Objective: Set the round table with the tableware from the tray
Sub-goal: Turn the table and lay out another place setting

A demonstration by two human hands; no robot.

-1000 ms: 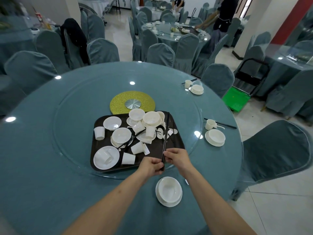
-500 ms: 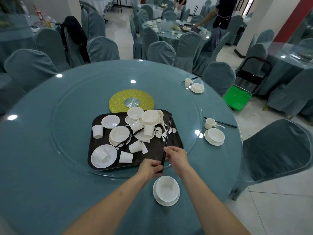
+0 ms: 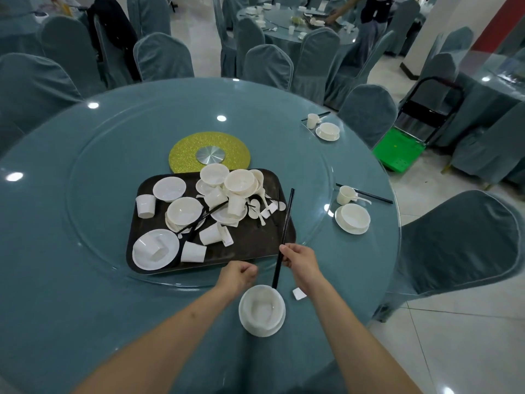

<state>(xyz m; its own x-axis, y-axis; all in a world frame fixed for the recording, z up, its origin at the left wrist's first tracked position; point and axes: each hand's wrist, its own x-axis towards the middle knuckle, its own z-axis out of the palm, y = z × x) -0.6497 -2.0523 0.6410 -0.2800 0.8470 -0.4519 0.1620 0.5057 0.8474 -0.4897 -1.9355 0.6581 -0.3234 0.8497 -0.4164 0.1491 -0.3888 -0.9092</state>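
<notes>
Chopsticks (image 3: 285, 231) pinched in right hand (image 3: 298, 258), slanting from just above bowl (image 3: 262, 309) up over tray (image 3: 255, 245) edge. Left hand (image 3: 237, 277) just beside, fingers curled, holding nothing. Bowl on table (image 3: 85, 280), between both wrists.

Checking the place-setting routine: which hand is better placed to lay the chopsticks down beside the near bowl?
Right. The right hand already pinches the chopsticks, and the chopstick rest lies on that side of the bowl. The left hand is curled and holds nothing.
</notes>
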